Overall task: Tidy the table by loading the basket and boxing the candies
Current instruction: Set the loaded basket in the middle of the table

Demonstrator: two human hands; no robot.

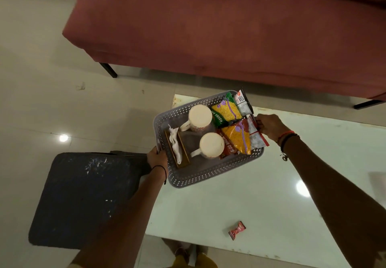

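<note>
A grey perforated basket (198, 177) sits at the far left corner of the white table (240, 201). My left hand (156, 159) grips its left rim, and my right hand (270, 126) grips its right rim. Inside are two white mugs (200, 117) (211, 144), a brown napkin holder (177, 148) with white napkins, and several snack packets (236, 136) along the right side. One red wrapped candy (237, 230) lies alone on the table near its front edge. No candy box is in view.
A dark stool (83, 196) stands on the floor left of the table, close to my left forearm. A reddish sofa (229, 27) runs behind the table. My feet (194, 255) show below the table's front edge.
</note>
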